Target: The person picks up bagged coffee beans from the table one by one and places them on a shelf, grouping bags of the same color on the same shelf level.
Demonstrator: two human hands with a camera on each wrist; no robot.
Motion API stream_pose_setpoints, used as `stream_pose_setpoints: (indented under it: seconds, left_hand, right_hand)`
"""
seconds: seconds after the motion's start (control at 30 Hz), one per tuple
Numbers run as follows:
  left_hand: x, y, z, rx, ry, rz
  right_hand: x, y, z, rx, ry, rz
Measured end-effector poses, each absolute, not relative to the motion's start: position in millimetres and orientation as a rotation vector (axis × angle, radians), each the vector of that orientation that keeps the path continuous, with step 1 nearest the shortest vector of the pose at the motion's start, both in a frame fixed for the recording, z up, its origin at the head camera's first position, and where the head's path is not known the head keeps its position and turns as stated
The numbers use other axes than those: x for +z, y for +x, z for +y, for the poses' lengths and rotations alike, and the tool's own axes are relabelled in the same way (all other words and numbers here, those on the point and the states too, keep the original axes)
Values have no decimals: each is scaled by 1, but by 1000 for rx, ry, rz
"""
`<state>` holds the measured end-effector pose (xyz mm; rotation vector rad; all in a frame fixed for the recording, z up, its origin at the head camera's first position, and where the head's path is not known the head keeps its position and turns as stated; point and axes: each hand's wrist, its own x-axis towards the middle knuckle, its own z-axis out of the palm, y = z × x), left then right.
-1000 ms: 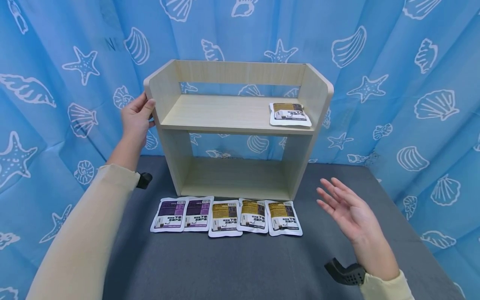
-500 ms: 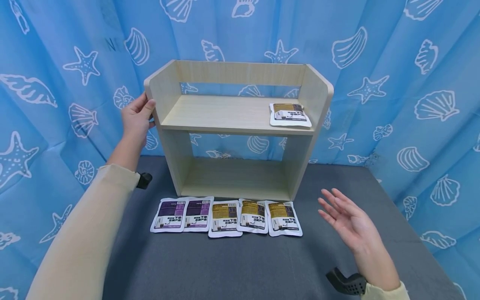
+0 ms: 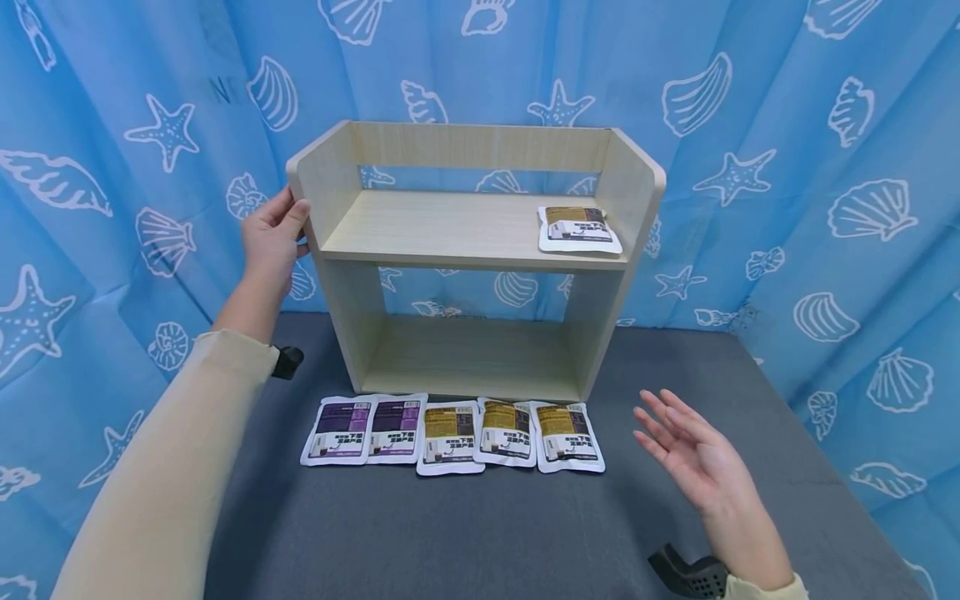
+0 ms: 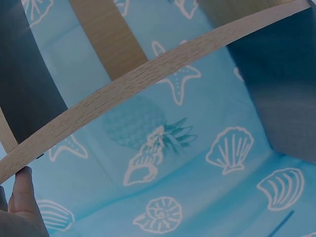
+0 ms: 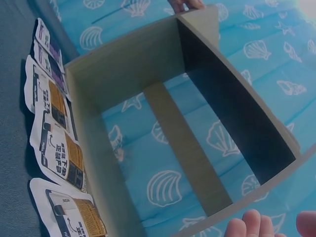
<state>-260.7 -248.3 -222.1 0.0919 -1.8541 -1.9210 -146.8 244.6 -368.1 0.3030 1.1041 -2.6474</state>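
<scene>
Bracing shelf unit (image 3: 472,242): left hand (image 3: 272,237) gripped side panel. Right hand (image 3: 693,454), fingers spread, hovered empty beside yellow pouch (image 3: 567,435) on desk (image 3: 480,533). Advised: pinch pouch edge, lift flat.

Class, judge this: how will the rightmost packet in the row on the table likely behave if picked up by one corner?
The rightmost packet lies flat and looks thin with a slightly puffed middle, so it would probably sag. Its glossy white film may be slippery. It seems light for its size, though its contents are hidden.
</scene>
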Motion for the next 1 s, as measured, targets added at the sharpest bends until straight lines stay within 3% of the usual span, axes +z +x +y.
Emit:
stream_pose_setpoints:
  seconds: [0.53, 1.0]
  left_hand:
    - [-223, -263, -247, -1928, 107, -1859]
    - [-222, -261, -247, -1916, 123, -1847]
  right_hand:
    - [-377, -149, 242, -2574, 555, 1170]
    - [-389, -151, 249, -2580, 582, 1143]
